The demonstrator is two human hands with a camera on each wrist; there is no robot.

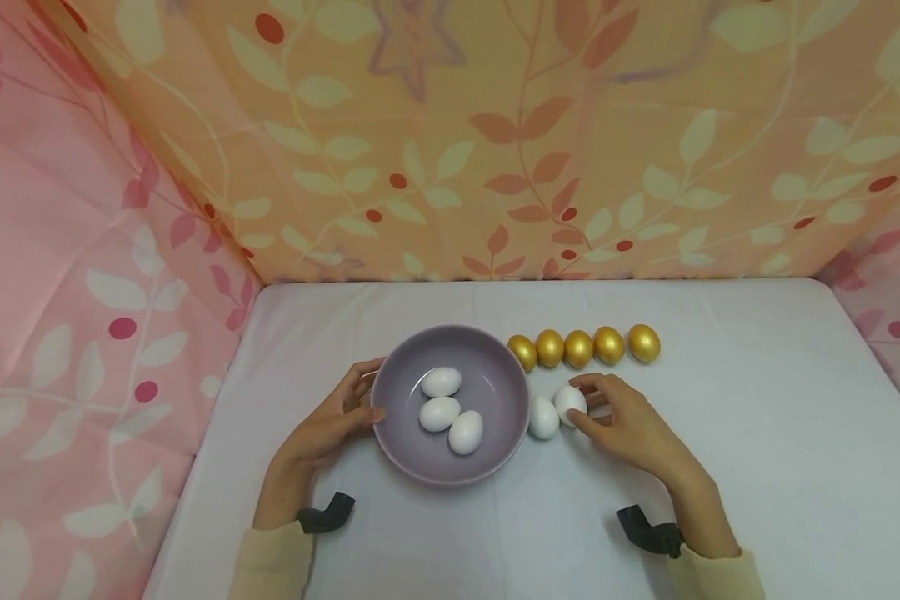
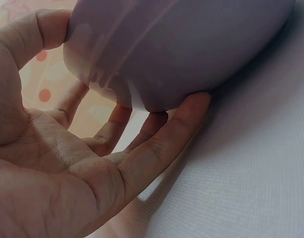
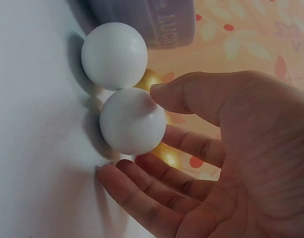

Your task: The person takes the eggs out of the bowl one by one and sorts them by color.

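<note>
The right hand (image 1: 630,425) is closing thumb and fingers around a white egg (image 1: 570,404) lying on the table (image 1: 757,467), just right of a second white egg (image 1: 543,417). The left hand (image 1: 333,421) is gripping the left rim of the purple bowl (image 1: 487,454), which is holding three white eggs (image 1: 440,413). Five golden eggs (image 1: 579,348) are sitting in a row just beyond.

Raised lettering showing on the outer wall of the purple bowl (image 3: 156,22) in the right wrist view, too blurred and cropped for reading, no other text, label, brand, number or sign appearing anywhere in the three views
</note>
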